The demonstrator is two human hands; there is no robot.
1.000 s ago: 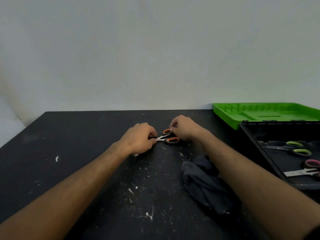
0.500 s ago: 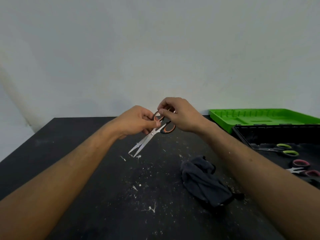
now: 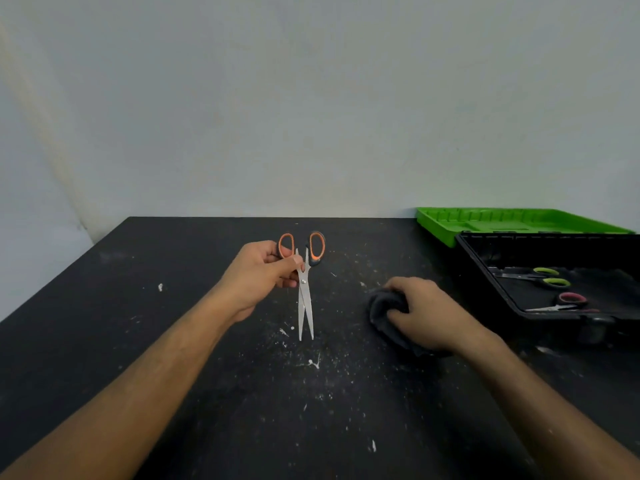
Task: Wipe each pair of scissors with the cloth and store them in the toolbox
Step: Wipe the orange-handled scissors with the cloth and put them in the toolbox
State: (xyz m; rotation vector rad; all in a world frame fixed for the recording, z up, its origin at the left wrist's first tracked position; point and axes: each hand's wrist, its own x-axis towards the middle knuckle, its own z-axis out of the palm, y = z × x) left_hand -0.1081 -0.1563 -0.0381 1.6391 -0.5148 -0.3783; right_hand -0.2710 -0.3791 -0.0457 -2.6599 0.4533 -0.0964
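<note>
My left hand (image 3: 261,277) holds the orange-handled scissors (image 3: 304,289) by one handle above the black table (image 3: 173,306); the blades point toward me and are slightly apart. My right hand (image 3: 420,311) rests on the dark grey cloth (image 3: 381,308) on the table, fingers closed over it. At the right stands the open black toolbox (image 3: 485,271), holding green-handled scissors (image 3: 547,277) and pink-handled scissors (image 3: 568,301).
The toolbox's green lid (image 3: 502,221) lies open behind it against the pale wall. The table surface is speckled with white paint spots. The table's left edge runs diagonally at the far left.
My right hand has let go of the orange scissors and dropped onto the cloth. My left hand has turned the scissors so the blades point toward me.
</note>
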